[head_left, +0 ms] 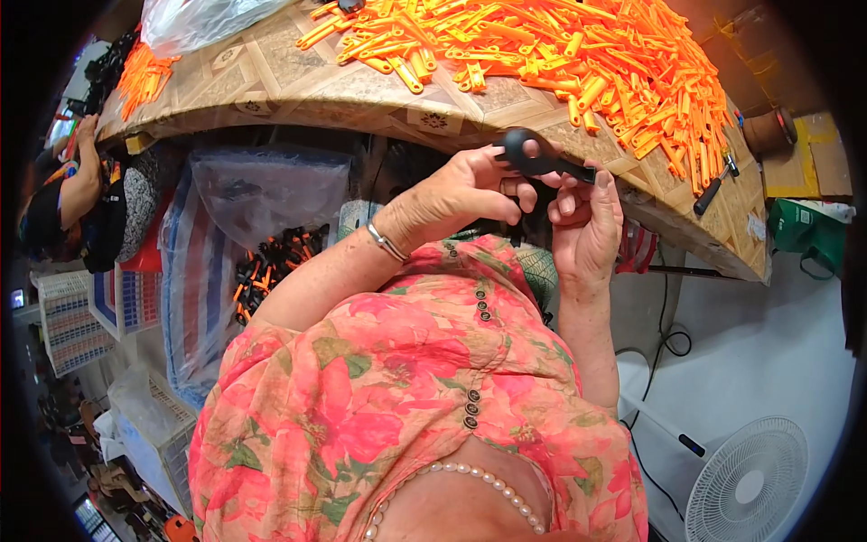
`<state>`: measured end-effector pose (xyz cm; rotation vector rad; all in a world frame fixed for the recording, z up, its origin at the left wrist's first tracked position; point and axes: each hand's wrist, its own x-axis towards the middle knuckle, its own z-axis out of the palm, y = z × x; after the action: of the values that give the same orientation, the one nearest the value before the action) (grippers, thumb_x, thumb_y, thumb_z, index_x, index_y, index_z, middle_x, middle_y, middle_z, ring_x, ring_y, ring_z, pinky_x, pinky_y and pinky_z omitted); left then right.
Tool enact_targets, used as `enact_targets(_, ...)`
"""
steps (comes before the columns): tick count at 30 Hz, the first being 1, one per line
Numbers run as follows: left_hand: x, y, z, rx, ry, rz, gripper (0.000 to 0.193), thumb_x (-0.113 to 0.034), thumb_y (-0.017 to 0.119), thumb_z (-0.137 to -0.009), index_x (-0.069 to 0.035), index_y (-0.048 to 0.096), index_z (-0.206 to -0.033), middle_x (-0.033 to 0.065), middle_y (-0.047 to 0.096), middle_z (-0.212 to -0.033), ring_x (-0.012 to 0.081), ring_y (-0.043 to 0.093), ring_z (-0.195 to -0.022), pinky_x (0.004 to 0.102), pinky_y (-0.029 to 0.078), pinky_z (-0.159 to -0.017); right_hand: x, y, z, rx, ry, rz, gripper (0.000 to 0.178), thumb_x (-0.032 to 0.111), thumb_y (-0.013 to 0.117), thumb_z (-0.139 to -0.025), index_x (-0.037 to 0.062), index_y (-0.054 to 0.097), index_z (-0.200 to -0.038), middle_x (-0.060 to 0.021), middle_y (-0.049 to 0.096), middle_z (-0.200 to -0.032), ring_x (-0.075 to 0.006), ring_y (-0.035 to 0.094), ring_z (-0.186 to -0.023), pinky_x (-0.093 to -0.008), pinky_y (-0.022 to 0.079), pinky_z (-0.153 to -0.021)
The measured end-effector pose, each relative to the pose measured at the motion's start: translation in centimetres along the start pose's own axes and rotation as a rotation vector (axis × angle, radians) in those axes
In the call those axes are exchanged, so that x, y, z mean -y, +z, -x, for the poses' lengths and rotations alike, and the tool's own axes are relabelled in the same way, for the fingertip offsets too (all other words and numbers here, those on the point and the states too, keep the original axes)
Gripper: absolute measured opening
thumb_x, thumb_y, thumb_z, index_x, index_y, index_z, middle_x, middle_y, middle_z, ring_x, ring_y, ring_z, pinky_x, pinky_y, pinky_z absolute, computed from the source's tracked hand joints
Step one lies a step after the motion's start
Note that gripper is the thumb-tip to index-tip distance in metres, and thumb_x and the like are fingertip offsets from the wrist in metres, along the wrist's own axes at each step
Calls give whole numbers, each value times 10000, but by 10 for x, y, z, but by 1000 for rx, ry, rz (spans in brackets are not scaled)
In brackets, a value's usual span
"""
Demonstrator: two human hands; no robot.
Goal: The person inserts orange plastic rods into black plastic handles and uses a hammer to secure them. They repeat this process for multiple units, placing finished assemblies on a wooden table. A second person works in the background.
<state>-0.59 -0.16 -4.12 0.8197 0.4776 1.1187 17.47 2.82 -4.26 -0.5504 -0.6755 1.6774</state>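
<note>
Near the table's front edge, a black plastic part with a round, ring-like head and a short handle is held up between both hands. My left hand is closed around the ring end, its thumb and fingers curled beneath it. At the handle's far end, my right hand grips with thumb and fingers. Beyond the hands, a large heap of orange plastic handle-shaped pieces covers the far side of the table. What lies under the fingers is partly hidden.
The patterned table curves across the top, with a clear plastic bag on it. A small black-handled tool lies at right. A striped sack holds black-and-orange parts. A white fan stands lower right; another person's arm shows left.
</note>
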Motion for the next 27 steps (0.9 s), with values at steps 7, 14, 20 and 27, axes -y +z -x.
enact_targets(7,11,-2,1,-187,115,-1,349,-146,566,-985,14,544,-1293,142,656,-1158,201,664,-1024,315,557,-844,-1,2,-1,152,-68,470,218,173,624,-971,-5,664,-1091,-36,656,-889,-70,567,-633,-214,484,-571)
enact_targets(14,3,-19,1,-326,136,226,364,-187,505,-1004,48,516,-1281,208,638,-1204,278,660,-1088,332,586,-871,29,-15,-67,35,-818,1686,238,202,709,-865,76,698,-1067,-93,648,-1020,-256,620,-899,-370,496,-777)
enact_targets(20,4,-18,2,-394,133,176,361,-212,521,-1001,29,541,-1270,210,645,-1194,278,662,-1084,325,584,-862,34,-29,-75,21,-563,1852,224,213,723,-834,98,705,-1026,-95,641,-961,-277,621,-903,-398,481,-803)
enact_targets(27,10,-16,-3,-437,109,154,354,-213,528,-1001,24,550,-1264,199,654,-1180,264,662,-1087,323,581,-864,30,-18,-72,115,-732,1780,182,153,708,-833,87,699,-1002,-78,647,-924,-270,627,-882,-394,491,-803)
